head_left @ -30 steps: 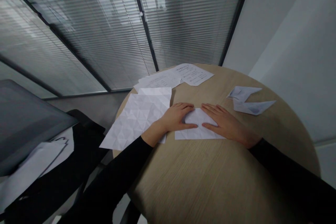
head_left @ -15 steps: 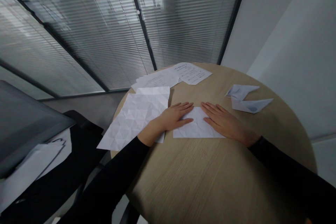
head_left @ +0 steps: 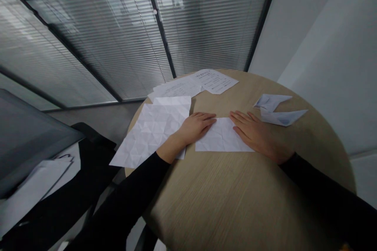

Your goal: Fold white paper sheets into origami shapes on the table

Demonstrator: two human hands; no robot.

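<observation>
A white sheet of paper [head_left: 224, 136] with crease lines lies flat in front of me, its long edge toward me. My left hand [head_left: 196, 127] rests over its left side, fingers stretched out and the thumb close beneath them. On the right side, my right hand [head_left: 251, 130] lies flat with fingers extended and the thumb a little apart, pressing on the paper. Both palms face down. Left of my left hand, partly under my wrist, are creased sheets [head_left: 151, 128] covered in triangular fold lines.
Printed pages [head_left: 214, 81] lie at the far edge of the round wooden table [head_left: 235, 200]. Two folded paper pieces [head_left: 272, 102] sit to the right. At left, a chair [head_left: 32, 137] holds more papers [head_left: 38, 188]. Blinds [head_left: 206, 27] cover the glass behind.
My left thumb has drawn in toward its fingers. My right hand has shifted slightly right and away from me, so more of the sheet's middle shows.
</observation>
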